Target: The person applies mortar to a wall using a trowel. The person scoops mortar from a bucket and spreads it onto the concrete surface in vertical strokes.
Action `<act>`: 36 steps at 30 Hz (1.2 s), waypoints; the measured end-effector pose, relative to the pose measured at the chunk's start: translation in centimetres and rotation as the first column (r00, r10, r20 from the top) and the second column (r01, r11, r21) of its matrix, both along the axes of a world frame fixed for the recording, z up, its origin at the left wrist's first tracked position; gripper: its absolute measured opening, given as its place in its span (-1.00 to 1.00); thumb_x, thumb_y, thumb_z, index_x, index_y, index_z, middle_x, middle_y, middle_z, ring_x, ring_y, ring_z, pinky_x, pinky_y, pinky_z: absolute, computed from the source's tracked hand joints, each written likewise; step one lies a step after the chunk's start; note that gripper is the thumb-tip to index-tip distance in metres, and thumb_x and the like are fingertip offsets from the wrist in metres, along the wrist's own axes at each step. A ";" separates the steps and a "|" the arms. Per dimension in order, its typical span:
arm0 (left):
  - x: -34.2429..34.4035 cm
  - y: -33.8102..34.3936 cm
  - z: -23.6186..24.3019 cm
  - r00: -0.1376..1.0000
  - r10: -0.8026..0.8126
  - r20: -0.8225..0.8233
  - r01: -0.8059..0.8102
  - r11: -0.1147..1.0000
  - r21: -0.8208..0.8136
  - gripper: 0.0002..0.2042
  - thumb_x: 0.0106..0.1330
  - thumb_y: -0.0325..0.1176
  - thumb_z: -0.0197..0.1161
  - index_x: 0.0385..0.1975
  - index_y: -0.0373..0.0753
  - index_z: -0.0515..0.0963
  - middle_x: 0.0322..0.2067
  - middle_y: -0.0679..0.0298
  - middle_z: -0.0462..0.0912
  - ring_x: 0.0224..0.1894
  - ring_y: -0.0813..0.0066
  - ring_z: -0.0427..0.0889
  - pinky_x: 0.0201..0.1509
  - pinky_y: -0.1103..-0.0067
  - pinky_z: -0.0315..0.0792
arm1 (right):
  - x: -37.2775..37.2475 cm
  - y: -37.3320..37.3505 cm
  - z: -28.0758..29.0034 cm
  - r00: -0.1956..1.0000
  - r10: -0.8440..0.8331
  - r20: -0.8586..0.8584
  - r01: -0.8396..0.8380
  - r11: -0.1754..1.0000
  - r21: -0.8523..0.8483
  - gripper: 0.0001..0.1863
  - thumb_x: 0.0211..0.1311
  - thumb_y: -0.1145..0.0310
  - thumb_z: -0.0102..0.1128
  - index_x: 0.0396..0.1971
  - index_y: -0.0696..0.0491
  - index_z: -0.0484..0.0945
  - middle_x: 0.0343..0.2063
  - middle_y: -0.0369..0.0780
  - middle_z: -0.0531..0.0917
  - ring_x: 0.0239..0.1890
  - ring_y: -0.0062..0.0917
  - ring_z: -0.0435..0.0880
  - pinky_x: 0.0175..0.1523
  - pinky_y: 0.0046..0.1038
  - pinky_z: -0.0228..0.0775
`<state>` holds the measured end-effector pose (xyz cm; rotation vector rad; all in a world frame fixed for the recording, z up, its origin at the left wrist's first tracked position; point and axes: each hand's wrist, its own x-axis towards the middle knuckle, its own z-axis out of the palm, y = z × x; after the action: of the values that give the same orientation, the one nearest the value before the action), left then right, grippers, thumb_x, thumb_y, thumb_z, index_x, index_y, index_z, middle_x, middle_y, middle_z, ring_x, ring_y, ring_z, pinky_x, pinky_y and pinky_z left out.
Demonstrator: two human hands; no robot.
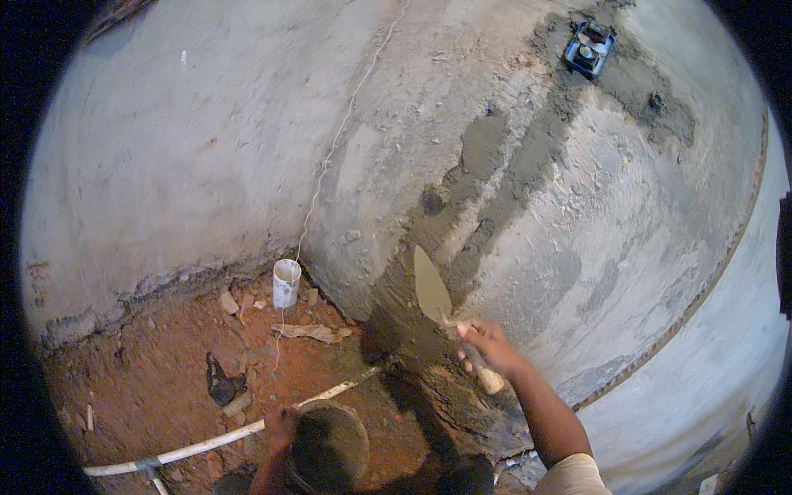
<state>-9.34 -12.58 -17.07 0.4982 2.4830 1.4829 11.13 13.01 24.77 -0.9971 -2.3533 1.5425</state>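
My right hand grips the handle of a pointed trowel. The trowel's flat blade points up and lies close to, or against, the wet grey mortar low on the wall; I cannot tell if it touches. At the lower edge my left hand is closed at the rim of a round, dark-looking bucket. The fingers there are partly hidden, and the bucket's contents are in shadow. Strips of damp mortar run up the wall from the trowel to a blue electrical box.
A white pipe crosses the reddish soil and ends near the wall. An upright white pipe stub stands by the corner, a thin string passing down over it. Rubble and a black scrap lie around.
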 end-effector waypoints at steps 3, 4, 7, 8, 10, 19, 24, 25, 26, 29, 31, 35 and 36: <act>0.5 0.5 -0.4 0.982 0.103 0.157 -0.146 0.944 0.295 -0.65 0.10 -0.13 0.16 -0.69 -0.35 0.49 -0.78 0.14 0.45 -0.69 0.36 0.44 -0.57 0.41 0.27 | -1.7 1.5 0.3 0.978 0.058 -0.201 -0.080 0.992 -0.102 -0.59 0.19 0.00 0.02 -0.22 0.07 0.41 -0.58 -0.27 0.53 -0.65 -0.58 0.49 -0.53 -0.53 0.38; 0.5 0.3 -0.3 0.982 0.086 0.168 -0.132 0.949 0.286 -0.64 0.09 -0.14 0.16 -0.71 -0.35 0.46 -0.79 0.16 0.43 -0.69 0.40 0.42 -0.57 0.42 0.26 | -2.5 1.4 0.5 0.960 0.069 -0.270 -0.102 0.989 -0.109 -0.59 0.20 0.00 0.02 -0.23 0.07 0.42 -0.59 -0.27 0.52 -0.64 -0.58 0.49 -0.53 -0.53 0.38; 1.1 0.8 2.9 0.981 0.010 0.194 -0.068 0.952 0.298 -0.65 0.06 -0.18 0.16 -0.76 -0.37 0.40 -0.81 0.18 0.38 -0.70 0.45 0.39 -0.59 0.42 0.23 | -4.3 0.9 1.7 0.989 0.056 -0.139 -0.037 0.990 0.138 -0.60 0.18 0.04 0.04 -0.24 0.10 0.42 -0.56 -0.17 0.56 -0.58 -0.45 0.55 -0.46 -0.42 0.42; 0.9 0.4 2.9 0.983 -0.003 0.185 -0.057 0.946 0.318 -0.66 0.06 -0.21 0.15 -0.77 -0.37 0.37 -0.81 0.18 0.36 -0.70 0.43 0.38 -0.59 0.41 0.23 | -5.3 0.9 1.9 0.994 0.081 -0.077 -0.038 0.894 0.446 -0.61 0.17 0.06 0.05 -0.24 0.12 0.42 -0.55 -0.12 0.57 -0.56 -0.37 0.56 -0.44 -0.37 0.43; 0.5 0.3 1.9 0.988 -0.014 0.155 -0.039 0.942 0.334 -0.68 0.04 -0.25 0.15 -0.78 -0.37 0.35 -0.82 0.16 0.35 -0.71 0.37 0.37 -0.59 0.39 0.22 | -7.2 1.4 2.0 0.997 0.056 0.051 -0.071 0.439 0.896 -0.61 0.16 0.10 0.06 -0.24 0.16 0.40 -0.52 -0.03 0.58 -0.52 -0.23 0.59 -0.38 -0.27 0.45; 0.4 0.4 2.2 0.895 -0.072 -0.440 0.107 0.993 0.056 -0.83 0.05 -0.39 0.15 -0.67 -0.31 0.40 -0.73 0.15 0.37 -0.63 0.17 0.39 -0.52 0.30 0.25 | -10.0 4.8 4.2 0.916 -0.391 0.094 -0.017 0.196 0.980 -0.62 0.07 0.13 0.12 -0.29 0.16 0.44 -0.48 0.02 0.59 -0.37 -0.08 0.58 -0.26 -0.14 0.40; -0.5 -0.5 2.8 0.491 -0.171 -0.854 0.110 0.985 -0.133 -0.93 -0.01 -0.47 0.14 -0.66 -0.21 0.42 -0.72 0.22 0.39 -0.61 0.29 0.44 -0.55 0.33 0.29 | -9.4 4.4 7.8 0.922 -0.360 0.144 -0.070 0.211 0.975 -0.60 0.02 0.07 0.17 -0.39 0.15 0.49 -0.46 -0.01 0.60 -0.35 -0.10 0.59 -0.23 -0.16 0.42; -0.4 -0.5 2.7 0.506 -0.177 -0.844 0.109 0.984 -0.141 -0.94 -0.02 -0.47 0.15 -0.66 -0.21 0.42 -0.72 0.23 0.39 -0.61 0.30 0.45 -0.56 0.34 0.29 | -9.2 4.6 8.2 0.918 -0.363 0.161 -0.088 0.210 0.974 -0.59 0.00 0.05 0.19 -0.41 0.15 0.50 -0.45 -0.02 0.61 -0.35 -0.10 0.60 -0.23 -0.17 0.44; -0.3 -0.4 2.7 0.520 -0.182 -0.835 0.109 0.983 -0.146 -0.94 -0.03 -0.46 0.15 -0.66 -0.21 0.43 -0.72 0.24 0.39 -0.61 0.31 0.45 -0.57 0.35 0.29 | -8.8 5.1 8.7 0.919 -0.362 0.158 -0.093 0.189 0.977 -0.59 0.00 0.05 0.19 -0.42 0.15 0.51 -0.45 -0.02 0.61 -0.35 -0.10 0.59 -0.23 -0.17 0.44; 0.1 -0.1 3.0 0.557 -0.172 -0.812 0.088 0.985 -0.148 -0.93 -0.02 -0.46 0.15 -0.67 -0.21 0.43 -0.73 0.25 0.38 -0.61 0.31 0.46 -0.59 0.37 0.29 | -7.7 5.8 10.2 0.913 -0.394 0.105 -0.035 0.180 0.983 -0.59 -0.01 0.05 0.19 -0.44 0.16 0.53 -0.45 0.00 0.60 -0.35 -0.10 0.59 -0.24 -0.19 0.43; 0.3 -0.1 3.2 0.581 -0.167 -0.797 0.077 0.986 -0.151 -0.92 -0.01 -0.45 0.15 -0.68 -0.20 0.44 -0.74 0.24 0.39 -0.62 0.31 0.46 -0.59 0.37 0.30 | -7.4 5.5 11.4 0.920 -0.374 0.115 -0.069 0.133 0.989 -0.60 -0.01 0.06 0.19 -0.47 0.16 0.53 -0.46 0.02 0.59 -0.35 -0.10 0.58 -0.24 -0.19 0.43; -0.2 -0.2 2.5 0.586 -0.195 -0.787 0.094 0.980 -0.173 -0.91 0.03 -0.44 0.15 -0.67 -0.20 0.45 -0.74 0.22 0.40 -0.63 0.28 0.46 -0.60 0.36 0.31 | -8.0 5.1 13.2 0.916 -0.387 0.108 -0.074 0.102 0.992 -0.60 -0.03 0.06 0.20 -0.53 0.18 0.54 -0.50 0.03 0.59 -0.37 -0.08 0.58 -0.24 -0.18 0.42; -0.2 -0.1 2.3 0.583 -0.203 -0.787 0.097 0.979 -0.181 -0.90 0.03 -0.44 0.15 -0.67 -0.20 0.45 -0.74 0.22 0.41 -0.64 0.28 0.46 -0.60 0.36 0.31 | -8.0 5.2 13.3 0.929 -0.362 0.078 -0.048 0.092 0.995 -0.59 -0.02 0.06 0.19 -0.52 0.18 0.54 -0.51 0.03 0.59 -0.39 -0.09 0.58 -0.25 -0.19 0.42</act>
<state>-9.54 -12.69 -14.80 1.6366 3.0052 1.1593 3.17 18.18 38.07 -0.9810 -2.4610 -0.5836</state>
